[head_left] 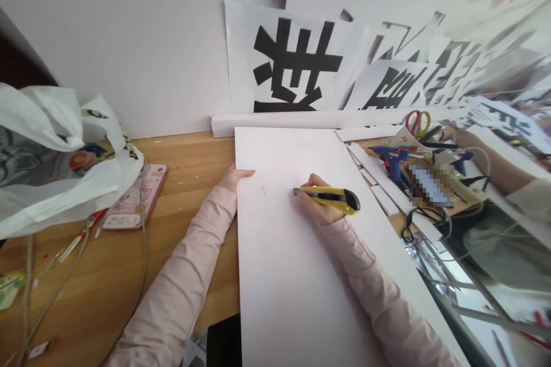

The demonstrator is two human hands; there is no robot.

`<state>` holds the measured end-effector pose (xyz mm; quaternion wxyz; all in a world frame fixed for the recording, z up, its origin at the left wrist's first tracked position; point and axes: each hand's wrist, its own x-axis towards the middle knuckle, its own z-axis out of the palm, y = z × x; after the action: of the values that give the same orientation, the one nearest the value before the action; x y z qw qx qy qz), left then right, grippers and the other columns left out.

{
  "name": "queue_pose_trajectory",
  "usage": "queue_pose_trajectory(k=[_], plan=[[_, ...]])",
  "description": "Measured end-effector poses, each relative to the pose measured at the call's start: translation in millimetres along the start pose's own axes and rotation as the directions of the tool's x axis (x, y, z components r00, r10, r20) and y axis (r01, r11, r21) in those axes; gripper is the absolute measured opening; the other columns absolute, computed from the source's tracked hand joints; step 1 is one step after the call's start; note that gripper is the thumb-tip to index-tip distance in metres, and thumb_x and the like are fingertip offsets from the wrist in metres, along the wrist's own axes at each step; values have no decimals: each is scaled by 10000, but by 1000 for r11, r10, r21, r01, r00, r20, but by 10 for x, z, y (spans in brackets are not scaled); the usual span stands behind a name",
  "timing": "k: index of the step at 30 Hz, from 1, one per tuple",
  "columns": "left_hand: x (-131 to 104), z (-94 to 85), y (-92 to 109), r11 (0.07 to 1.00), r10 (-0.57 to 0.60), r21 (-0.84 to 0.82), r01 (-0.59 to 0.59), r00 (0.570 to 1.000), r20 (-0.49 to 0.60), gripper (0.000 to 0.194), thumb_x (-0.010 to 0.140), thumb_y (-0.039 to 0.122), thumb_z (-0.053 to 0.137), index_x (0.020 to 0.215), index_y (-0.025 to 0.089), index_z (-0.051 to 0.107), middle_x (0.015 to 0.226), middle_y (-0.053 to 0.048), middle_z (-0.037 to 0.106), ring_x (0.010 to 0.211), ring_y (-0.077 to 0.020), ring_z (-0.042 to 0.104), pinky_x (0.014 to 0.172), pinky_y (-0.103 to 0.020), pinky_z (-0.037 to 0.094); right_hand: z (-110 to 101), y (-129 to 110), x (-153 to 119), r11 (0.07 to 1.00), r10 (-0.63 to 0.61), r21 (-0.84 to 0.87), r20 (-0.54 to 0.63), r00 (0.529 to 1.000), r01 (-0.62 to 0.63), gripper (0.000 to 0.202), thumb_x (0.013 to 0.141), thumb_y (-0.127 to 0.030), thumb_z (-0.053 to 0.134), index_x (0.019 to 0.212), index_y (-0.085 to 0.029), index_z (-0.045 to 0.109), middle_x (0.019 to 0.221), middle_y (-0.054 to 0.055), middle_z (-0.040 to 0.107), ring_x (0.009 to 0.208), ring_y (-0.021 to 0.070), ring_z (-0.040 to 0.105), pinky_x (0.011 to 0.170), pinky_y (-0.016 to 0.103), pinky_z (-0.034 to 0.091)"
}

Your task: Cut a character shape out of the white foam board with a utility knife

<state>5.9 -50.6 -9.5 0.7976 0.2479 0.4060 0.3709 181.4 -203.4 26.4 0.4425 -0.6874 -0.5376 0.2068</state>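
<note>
A large white board (279,275) lies before me, its near end reaching past the table's front edge. My left hand (232,178) grips the board's left edge, thumb on top and the other fingers mostly hidden beneath. In my right hand (321,209) is a yellow and black utility knife (331,198), held over the middle of the board with its tip pointing left. Whether the tip touches the surface I cannot tell. A short thin line (264,192) marks the board between my two hands.
White plastic bag (103,166) and pink phone (138,195) lie left, with cables. Behind the board stand sheets with black characters (301,57). Glue gun (391,157), scissors (417,123) and board strips (379,183) are at right, near another person's arm (495,160).
</note>
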Motion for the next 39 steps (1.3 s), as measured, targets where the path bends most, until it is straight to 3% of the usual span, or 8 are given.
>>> queue_pose_trajectory(k=[9, 24, 33, 39], plan=[[-25, 14, 16, 1000, -5, -10, 5, 1000, -1, 521, 528, -72, 671, 1017, 110, 663, 921, -109, 760, 1033, -346, 716, 1014, -540, 536, -23, 52, -50, 999, -4, -35, 0, 1000, 4, 205, 756, -322, 621, 688, -228, 452, 633, -37, 527, 572, 112, 441, 555, 254, 333], [-12, 5, 0, 1000, -4, -9, 4, 1000, 19, 638, 530, -69, 675, 1147, 89, 660, 1090, -162, 750, 1078, -365, 702, 1010, -539, 545, -110, 82, -173, 1000, 2, -13, 90, 996, -1, 188, 782, -330, 639, 741, -225, 488, 638, -39, 525, 565, 113, 437, 549, 257, 348], [-1, 5, -3, 1000, 1, 4, -2, 1000, 13, 620, 518, -77, 671, 1114, 92, 667, 1079, -162, 750, 1104, -377, 690, 1025, -562, 530, -76, -15, -255, 1000, 18, -11, 17, 1000, -17, 226, 792, -376, 619, 719, -231, 462, 598, -42, 491, 545, 112, 391, 536, 271, 302], [-3, 1, -5, 1000, 12, 5, -12, 1000, 15, 573, 509, -72, 684, 1057, 93, 671, 1083, -169, 745, 1135, -390, 673, 1036, -565, 521, -83, 1, -298, 1000, 17, -6, 41, 999, -17, 223, 797, -378, 616, 734, -238, 455, 623, -33, 523, 542, 116, 396, 539, 278, 324]])
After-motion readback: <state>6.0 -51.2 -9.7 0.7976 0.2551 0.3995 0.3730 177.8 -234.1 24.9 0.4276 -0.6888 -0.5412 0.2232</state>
